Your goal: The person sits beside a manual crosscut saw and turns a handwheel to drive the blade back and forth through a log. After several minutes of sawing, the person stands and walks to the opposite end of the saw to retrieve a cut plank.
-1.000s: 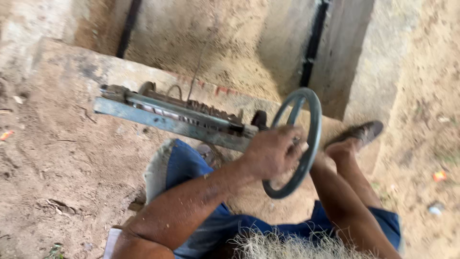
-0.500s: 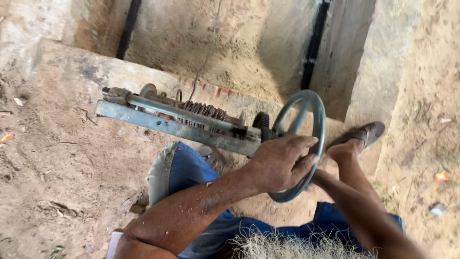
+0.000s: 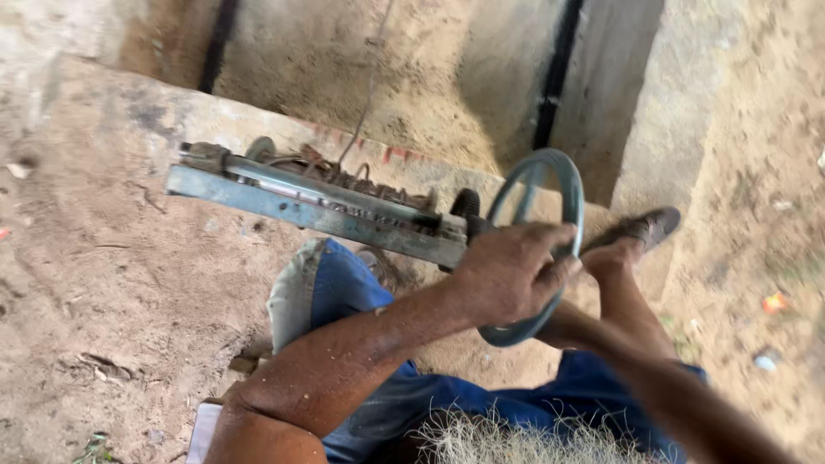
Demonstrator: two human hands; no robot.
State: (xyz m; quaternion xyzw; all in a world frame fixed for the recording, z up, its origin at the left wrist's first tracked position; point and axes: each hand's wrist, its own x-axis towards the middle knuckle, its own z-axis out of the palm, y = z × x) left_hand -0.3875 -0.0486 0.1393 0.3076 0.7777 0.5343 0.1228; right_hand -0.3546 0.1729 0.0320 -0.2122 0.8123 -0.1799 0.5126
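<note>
At the far left lies bare sandy ground [image 3: 94, 326] with a few scraps and twigs scattered over it, and behind it a worn concrete ledge [image 3: 112, 112] runs across the upper part of the view. On that ledge rests a long grey-blue metal frame [image 3: 301, 210], tilted slightly down toward the right, with a rusty geared mechanism [image 3: 344, 185] along its top and a thin cable [image 3: 371, 82] rising from it toward the upper edge. Below the frame a knee in blue trousers [image 3: 331, 288] pokes up. Moving right, the left forearm crosses diagonally from the lower left, and the left hand [image 3: 507, 275] is clenched around the near rim of a round grey-blue handwheel [image 3: 550, 185] mounted at the right end of the frame, fingers curled over the rim. The wheel stands nearly on edge, just in front of a concrete channel [image 3: 447, 94] whose walls carry two dark vertical grooves. Just right of the wheel, the right hand [image 3: 612, 258] sits at the rim, blurred; whether it grips the wheel cannot be told. Beyond it a dark worn shoe [image 3: 640, 228] rests on the ledge edge, and further right lies more sandy ground with small bits of litter [image 3: 773, 302].
</note>
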